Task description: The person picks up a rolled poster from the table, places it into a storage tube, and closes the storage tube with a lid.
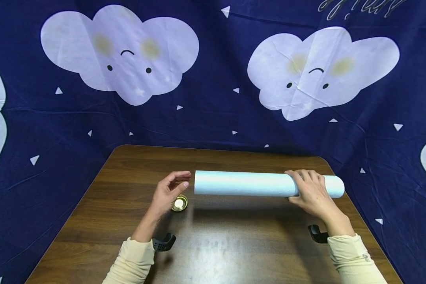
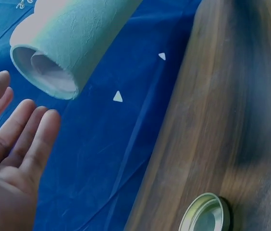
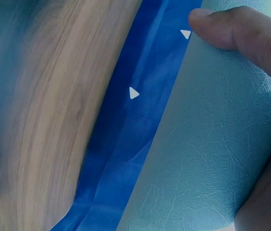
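A long pale blue cardboard tube (image 1: 241, 184) lies level in the air above the table, its shadow below it. Near its right end my right hand (image 1: 312, 193) grips it from above, thumb on the near side. The left end is open; in the left wrist view, a rolled white sheet (image 2: 49, 72) shows inside the tube (image 2: 85, 45). Just left of that end my left hand (image 1: 167, 193) hovers with relaxed fingers, apart from the tube and holding nothing. Below it, a round gold-coloured metal lid (image 1: 179, 203) rests on the table.
The brown wooden table (image 1: 230, 244) has rounded far corners. A dark blue cloth (image 1: 213, 122) with cloud faces and small white triangles hangs behind and beside it. Black wrist mounts (image 1: 164, 242) stick out from both forearms.
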Action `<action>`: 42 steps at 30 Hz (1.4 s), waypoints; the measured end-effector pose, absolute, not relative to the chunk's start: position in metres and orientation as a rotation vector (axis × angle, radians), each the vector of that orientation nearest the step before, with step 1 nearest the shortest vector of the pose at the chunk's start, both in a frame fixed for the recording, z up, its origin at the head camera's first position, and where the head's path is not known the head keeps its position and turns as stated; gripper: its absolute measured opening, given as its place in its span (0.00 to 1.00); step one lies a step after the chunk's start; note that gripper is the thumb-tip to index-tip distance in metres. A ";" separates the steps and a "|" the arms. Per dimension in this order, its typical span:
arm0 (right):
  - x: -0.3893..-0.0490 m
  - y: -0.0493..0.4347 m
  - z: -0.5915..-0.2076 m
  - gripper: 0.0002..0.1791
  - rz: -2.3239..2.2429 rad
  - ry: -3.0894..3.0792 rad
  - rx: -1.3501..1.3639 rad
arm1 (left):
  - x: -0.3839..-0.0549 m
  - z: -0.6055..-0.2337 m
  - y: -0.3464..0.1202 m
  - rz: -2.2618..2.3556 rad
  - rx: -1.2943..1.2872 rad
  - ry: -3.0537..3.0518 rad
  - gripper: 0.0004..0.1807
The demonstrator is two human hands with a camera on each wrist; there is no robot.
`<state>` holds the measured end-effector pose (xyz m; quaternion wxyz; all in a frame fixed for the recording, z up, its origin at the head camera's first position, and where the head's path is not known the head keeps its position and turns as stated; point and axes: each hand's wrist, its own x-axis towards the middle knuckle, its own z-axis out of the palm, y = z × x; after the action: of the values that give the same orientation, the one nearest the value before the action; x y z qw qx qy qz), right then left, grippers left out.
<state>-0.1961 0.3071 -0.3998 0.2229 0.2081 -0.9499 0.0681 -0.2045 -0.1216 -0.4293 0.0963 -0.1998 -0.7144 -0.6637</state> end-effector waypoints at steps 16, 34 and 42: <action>-0.192 0.309 -0.398 0.44 0.198 -2.645 0.552 | -0.198 -0.440 -0.134 -1.829 -0.340 -2.231 0.18; -0.190 0.312 -0.399 0.43 0.184 -2.619 0.557 | -0.213 -0.501 -0.152 -1.443 -0.261 -2.547 0.28; -0.189 0.313 -0.399 0.43 0.184 -2.619 0.557 | -0.213 -0.514 -0.150 -1.355 -0.273 -2.586 0.31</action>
<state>-0.1891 0.3127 -0.3991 0.2270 0.2020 -0.9504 0.0666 -0.2127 -0.1503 -0.5142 0.1045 -0.0926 -0.8771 -0.4595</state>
